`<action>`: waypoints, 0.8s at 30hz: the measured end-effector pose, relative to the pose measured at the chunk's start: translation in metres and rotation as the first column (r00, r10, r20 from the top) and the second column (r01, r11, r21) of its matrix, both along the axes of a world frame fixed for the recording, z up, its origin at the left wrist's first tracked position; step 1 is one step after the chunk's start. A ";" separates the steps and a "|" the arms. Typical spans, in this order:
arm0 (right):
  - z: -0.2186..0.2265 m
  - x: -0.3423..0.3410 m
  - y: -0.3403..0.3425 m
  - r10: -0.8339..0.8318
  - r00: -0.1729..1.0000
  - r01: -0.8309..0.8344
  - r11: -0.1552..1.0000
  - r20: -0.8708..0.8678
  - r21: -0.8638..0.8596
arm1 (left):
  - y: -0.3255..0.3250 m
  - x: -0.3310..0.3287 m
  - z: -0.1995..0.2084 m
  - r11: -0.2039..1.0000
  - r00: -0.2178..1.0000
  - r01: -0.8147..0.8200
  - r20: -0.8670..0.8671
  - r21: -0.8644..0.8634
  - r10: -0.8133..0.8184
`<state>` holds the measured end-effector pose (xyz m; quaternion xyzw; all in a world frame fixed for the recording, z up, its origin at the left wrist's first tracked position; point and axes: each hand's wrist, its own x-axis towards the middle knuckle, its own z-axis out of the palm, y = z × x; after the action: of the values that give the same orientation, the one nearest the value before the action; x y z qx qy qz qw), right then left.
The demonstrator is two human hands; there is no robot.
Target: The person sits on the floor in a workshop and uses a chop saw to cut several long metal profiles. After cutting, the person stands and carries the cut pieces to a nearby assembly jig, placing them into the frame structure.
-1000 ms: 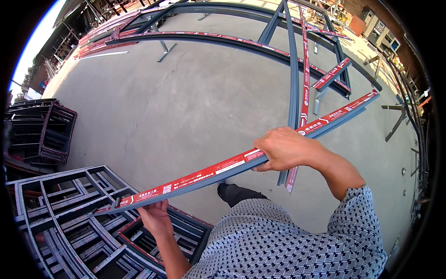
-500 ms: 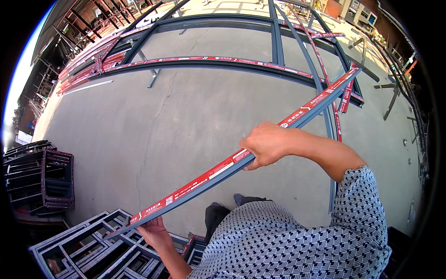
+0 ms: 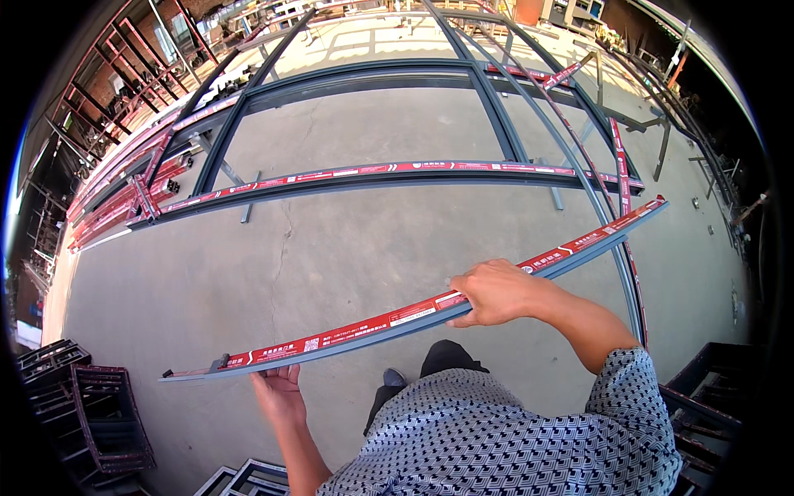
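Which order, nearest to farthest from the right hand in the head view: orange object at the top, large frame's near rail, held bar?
1. Held bar: in the right hand's grip.
2. Large frame's near rail: ahead, beyond the bar.
3. Orange object: far background, right of centre.

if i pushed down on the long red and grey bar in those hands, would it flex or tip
The bar is probably stiff: it spans the left hand and the right hand without obvious sag, allowing for fisheye bending. Pushed at its right end, which extends past the right hand, it might tip. Its smooth-looking red face could be slippery.
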<state>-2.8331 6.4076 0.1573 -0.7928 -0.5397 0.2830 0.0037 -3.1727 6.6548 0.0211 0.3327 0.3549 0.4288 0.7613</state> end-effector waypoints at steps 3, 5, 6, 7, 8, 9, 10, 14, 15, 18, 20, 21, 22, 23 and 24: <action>-0.003 0.013 0.025 -0.103 0.994 0.103 0.995 -0.019 -0.013 | 0.042 0.052 0.000 0.993 0.993 0.115 -0.005 -0.013 -0.115; -0.005 0.034 0.027 -0.154 0.987 0.152 0.987 -0.036 -0.057 | 0.039 0.096 0.001 0.978 0.978 0.208 0.005 -0.007 -0.208; -0.007 0.040 0.042 -0.156 0.987 0.152 0.986 -0.042 -0.073 | 0.046 0.110 -0.003 0.972 0.972 0.234 0.011 -0.004 -0.234; -0.010 0.047 0.057 -0.175 0.984 0.172 0.982 -0.032 -0.081 | 0.053 0.125 -0.007 0.966 0.966 0.258 0.017 0.000 -0.258; -0.014 0.057 0.063 -0.211 0.977 0.208 0.975 -0.030 -0.079 | 0.060 0.146 -0.011 0.954 0.953 0.301 0.026 0.010 -0.301; -0.018 0.067 0.069 -0.243 0.970 0.240 0.968 -0.029 -0.078 | 0.068 0.167 -0.016 0.940 0.940 0.340 0.035 0.022 -0.340; -0.022 0.077 0.072 -0.268 0.963 0.267 0.962 -0.017 -0.059 | 0.075 0.189 -0.022 0.920 0.919 0.391 0.049 0.027 -0.391; -0.027 0.129 0.087 -0.353 0.936 0.350 0.933 -0.018 -0.077 | 0.090 0.265 -0.035 0.890 0.890 0.455 0.028 -0.030 -0.455; -0.024 0.141 0.093 -0.375 0.927 0.370 0.922 -0.021 -0.112 | 0.098 0.282 -0.033 0.886 0.886 0.463 0.011 -0.031 -0.463; -0.017 0.180 0.113 -0.400 0.916 0.395 0.914 -0.037 -0.098 | 0.123 0.331 -0.021 0.893 0.891 0.448 -0.057 -0.040 -0.450; -0.022 0.209 0.113 -0.431 0.900 0.426 0.901 -0.066 -0.080 | 0.130 0.367 -0.021 0.894 0.889 0.446 -0.097 -0.044 -0.449; -0.024 0.221 0.113 -0.452 0.889 0.447 0.892 -0.079 -0.073 | 0.133 0.385 -0.019 0.891 0.884 0.451 -0.115 -0.046 -0.453; -0.026 0.232 0.112 -0.474 0.875 0.469 0.880 -0.096 -0.070 | 0.135 0.400 -0.008 0.879 0.872 0.476 -0.115 -0.031 -0.476; -0.025 0.241 0.112 -0.495 0.862 0.491 0.869 -0.107 -0.064 | 0.140 0.414 -0.009 0.870 0.862 0.491 -0.122 -0.034 -0.492; -0.024 0.250 0.114 -0.517 0.848 0.513 0.856 -0.118 -0.059 | 0.146 0.426 -0.012 0.860 0.851 0.509 -0.129 -0.037 -0.509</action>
<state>-2.5830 6.5211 0.1329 -0.8883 -0.3027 0.3292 0.1045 -2.7463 6.8009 0.0092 0.4421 0.3051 0.1886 0.8221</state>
